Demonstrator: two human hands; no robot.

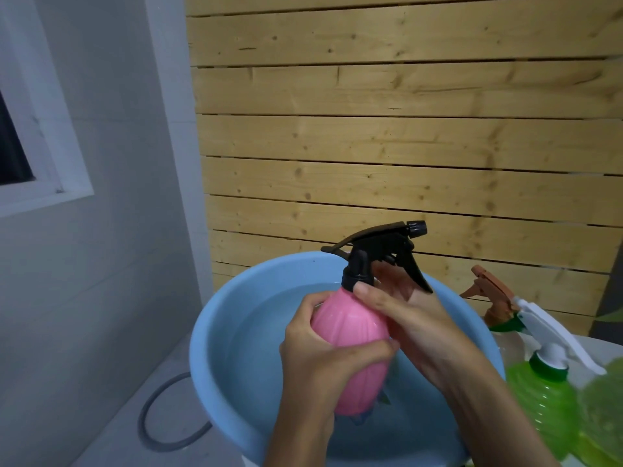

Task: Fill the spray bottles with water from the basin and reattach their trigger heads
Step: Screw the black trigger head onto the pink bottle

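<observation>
A pink spray bottle [350,328] with a black trigger head [377,251] on its neck is held tilted above the blue basin [215,318], which holds water. My left hand [313,362] grips the bottle's pink body from the left. My right hand [414,321] holds the black collar at the neck, thumb across its front and fingers behind it. To the right stand a green bottle [536,396] with a white trigger head [556,335] and a clear bottle with a brown trigger head [488,291].
A wooden slat wall [404,146] rises directly behind the basin. A grey hose [151,412] loops on the floor at the lower left. A white wall with a window frame [50,129] fills the left side.
</observation>
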